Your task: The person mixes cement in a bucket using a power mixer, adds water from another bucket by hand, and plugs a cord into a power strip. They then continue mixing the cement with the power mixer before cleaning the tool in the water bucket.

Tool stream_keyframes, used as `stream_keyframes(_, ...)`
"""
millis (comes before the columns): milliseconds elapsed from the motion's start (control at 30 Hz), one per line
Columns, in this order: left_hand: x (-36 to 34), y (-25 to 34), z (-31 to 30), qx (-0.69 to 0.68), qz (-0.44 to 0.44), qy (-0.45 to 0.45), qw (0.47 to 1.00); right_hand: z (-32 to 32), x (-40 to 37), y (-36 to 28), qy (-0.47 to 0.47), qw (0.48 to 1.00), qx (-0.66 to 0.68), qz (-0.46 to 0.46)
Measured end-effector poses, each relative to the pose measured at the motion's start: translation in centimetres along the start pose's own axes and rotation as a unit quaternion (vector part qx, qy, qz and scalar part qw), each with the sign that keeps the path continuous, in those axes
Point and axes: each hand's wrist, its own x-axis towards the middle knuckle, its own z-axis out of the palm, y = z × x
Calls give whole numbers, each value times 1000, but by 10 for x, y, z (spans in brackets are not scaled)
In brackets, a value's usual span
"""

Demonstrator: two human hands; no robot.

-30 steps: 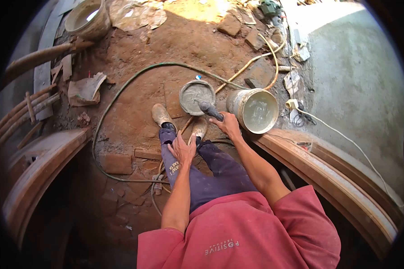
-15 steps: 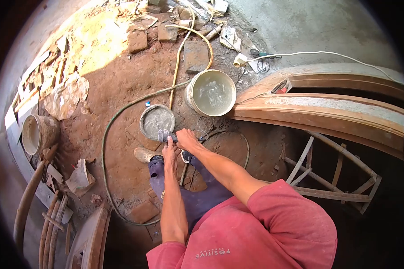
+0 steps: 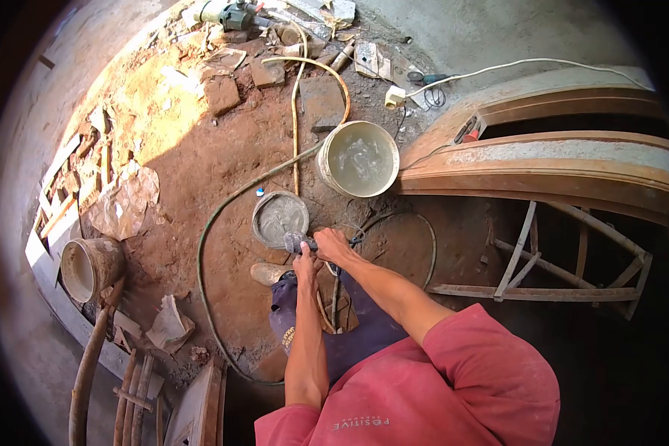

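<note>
Both of my hands are closed around a grey, cement-caked power tool (image 3: 299, 241), drill-like in shape, at the near right rim of a small bucket (image 3: 256, 223). My left hand (image 3: 305, 262) grips it from below, close to its grey end. My right hand (image 3: 334, 247) wraps its darker part, and the fingers are partly hidden. Wet grey cement mix (image 3: 281, 215) fills the small bucket. Whether any part of the tool reaches into the mix is hard to make out. Beyond it stands a larger pale bucket (image 3: 322, 167) holding cloudy grey water (image 3: 360, 160).
A green hose (image 3: 203, 275) loops over the dirt floor beside my feet. Wooden frames (image 3: 543, 175) lie at the right. Another bucket (image 3: 108, 260) and poles (image 3: 89, 364) stand at the left. Bricks (image 3: 221, 95) and rubble lie ahead, near a white cord (image 3: 528, 62).
The head view has shifted, so the scene appears farther right and slightly lower. Both hands stay on the tool at the small bucket's rim.
</note>
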Motion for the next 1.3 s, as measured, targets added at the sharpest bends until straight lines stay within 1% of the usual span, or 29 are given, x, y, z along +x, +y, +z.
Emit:
stream_keyframes(67, 1, 4, -1, 12, -2, 3, 1000, -3, 5, -7, -45, 998, -36, 28)
stream_keyframes(133, 9, 13, -4, 16, 4, -9, 1000, 3, 15, -4, -33, 999, -27, 19)
stream_keyframes(167, 8, 14, 0, 14, 42, 11, 999, 10, 13, -3, -21, 999, -24, 13)
stream_keyframes(200, 2, 25, 8, 20, 21, 44, 999, 4, 15, -6, -20, 1000, -13, 12)
stream_keyframes(267, 0, 40, 25, 33, -14, 84, 996, -19, 16, -10, -73, 994, -73, 27)
stream_keyframes(300, 0, 47, 31, 41, -28, 92, 994, -11, 16, 0, -42, 997, -57, 23)
stream_keyframes(333, 21, 39, 27, 27, -38, 49, 998, -19, 11, 1, -32, 999, -38, 22)
stream_keyframes(367, 35, 31, 30, 6, -33, 39, 999, -28, 1, 2, 9, 1000, 13, 26)
stream_keyframes(400, 42, 30, 36, 3, -26, 21, 999, -38, -4, 5, 12, 998, 58, 31)
stream_keyframes(433, 50, 23, 48, -9, 25, 78, 997, -36, -10, 11, 45, 993, 103, 48)
stream_keyframes(467, 42, 36, 59, 2, -6, 81, 997, -26, -10, 28, 61, 991, 114, 34)
stream_keyframes(533, 55, 37, 72, 6, -32, 112, 993, -59, -19, 31, 25, 991, 108, 72)
stream_keyframes(600, 41, 49, 85, 81, -26, 111, 990, -54, -23, 63, 35, 993, 83, 79)
stream_keyframes(667, 75, 35, 87, 136, -21, 102, 985, -49, -22, 96, 34, 986, 109, 125)
stream_keyframes(700, 75, 41, 99, 135, -16, 103, 985, -58, -17, 103, 38, 986, 110, 121)
stream_keyframes(767, 67, 43, 117, 187, -15, 97, 977, -73, -16, 115, -40, 979, 140, 143)
stream_keyframes(800, 78, 34, 125, 123, -22, 97, 987, -80, -12, 118, -59, 975, 135, 167)
stream_keyframes(833, 93, 26, 128, 122, -19, 99, 987, -83, -11, 123, -58, 975, 137, 164)
stream_keyframes(900, 127, 14, 125, 77, -80, 32, 993, -72, -13, 144, -6, 971, 202, 128)
stream_keyframes(933, 146, 10, 122, 54, -110, -2, 992, -75, -11, 147, -24, 962, 222, 156)
stream_keyframes(1000, 188, 1, 116, 5, -174, -68, 982, -74, 1, 155, -18, 965, 210, 154)
stream_keyframes(1033, 209, -14, 120, 116, -75, 31, 990, -68, -1, 159, -15, 967, 198, 159)
stream_keyframes(1067, 190, -5, 143, 290, -38, 105, 950, -68, 4, 161, -18, 965, 201, 164)
stream_keyframes(1100, 142, 23, 144, 364, 80, 95, 923, -73, 7, 160, -12, 965, 201, 171)
stream_keyframes(1167, 67, 79, 169, 362, 41, 62, 929, -68, 17, 168, 5, 962, 211, 171)
stream_keyframes(1200, 94, 65, 160, 456, 95, 121, 877, -82, 21, 167, 0, 960, 212, 184)
stream_keyframes(1233, 95, 67, 158, 399, 68, 113, 908, -96, 27, 167, -33, 952, 219, 213)
stream_keyframes(1267, 89, 72, 154, 422, 80, 95, 898, -122, 34, 161, -69, 933, 255, 246)
stream_keyframes(1300, 76, 76, 156, 413, 58, 100, 903, -98, 45, 176, -34, 936, 223, 269)
